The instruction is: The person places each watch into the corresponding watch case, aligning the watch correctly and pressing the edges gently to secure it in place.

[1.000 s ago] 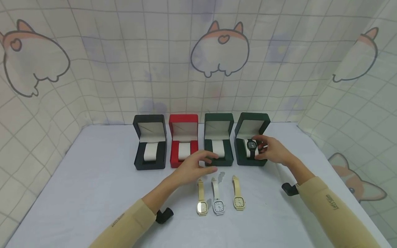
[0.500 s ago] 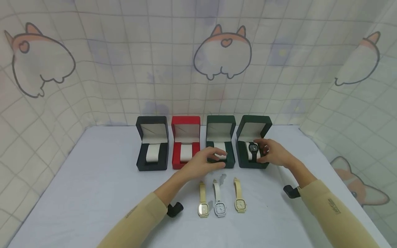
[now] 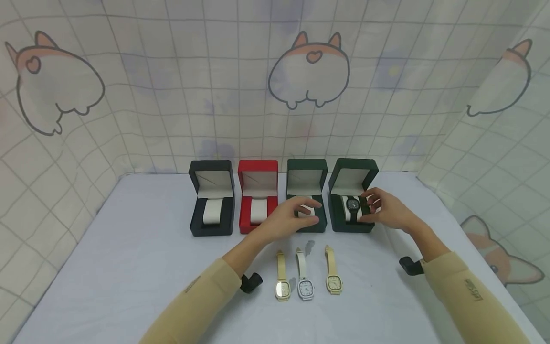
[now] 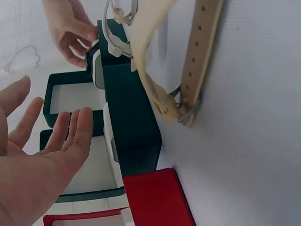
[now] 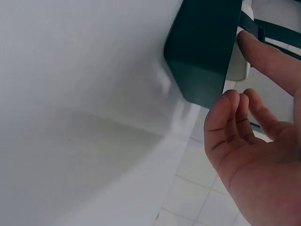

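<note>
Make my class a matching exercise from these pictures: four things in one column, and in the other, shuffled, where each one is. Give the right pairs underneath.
Things
1. black watch
2. red box
3. white watch
4. black box

Places
A. second from the left in the row of open boxes
B. lying on the table between two yellow watches
C. at the left end of the row of open boxes
D. inside the green box at the right end of the row

Right pairs: 1-D, 2-A, 3-B, 4-C
</note>
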### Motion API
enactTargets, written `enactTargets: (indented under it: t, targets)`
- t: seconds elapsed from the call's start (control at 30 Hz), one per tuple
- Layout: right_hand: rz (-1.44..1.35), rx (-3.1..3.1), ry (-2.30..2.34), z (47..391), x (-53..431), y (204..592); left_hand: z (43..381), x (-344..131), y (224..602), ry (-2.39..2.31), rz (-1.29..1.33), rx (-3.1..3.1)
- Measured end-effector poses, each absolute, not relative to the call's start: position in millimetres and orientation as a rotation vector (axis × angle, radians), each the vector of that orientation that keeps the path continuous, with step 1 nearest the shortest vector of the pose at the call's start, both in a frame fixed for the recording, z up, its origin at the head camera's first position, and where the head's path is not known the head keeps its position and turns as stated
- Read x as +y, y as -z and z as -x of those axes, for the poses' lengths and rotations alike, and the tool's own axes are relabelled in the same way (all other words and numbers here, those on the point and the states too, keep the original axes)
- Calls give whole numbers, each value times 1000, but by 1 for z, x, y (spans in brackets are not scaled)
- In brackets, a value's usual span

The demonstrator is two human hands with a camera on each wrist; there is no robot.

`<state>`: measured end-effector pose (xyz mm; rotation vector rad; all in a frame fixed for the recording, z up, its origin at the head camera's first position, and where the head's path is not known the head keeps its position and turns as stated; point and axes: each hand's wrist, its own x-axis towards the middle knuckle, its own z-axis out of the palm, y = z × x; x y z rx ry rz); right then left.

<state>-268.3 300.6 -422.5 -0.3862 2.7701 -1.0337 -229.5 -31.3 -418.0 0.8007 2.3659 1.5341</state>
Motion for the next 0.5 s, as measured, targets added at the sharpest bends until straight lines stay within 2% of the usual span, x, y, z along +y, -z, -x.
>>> enactTargets:
  t: [0.5]
  targets:
    - [260, 2779, 1139, 279, 324, 391, 243, -2, 404, -1592, -858, 2422]
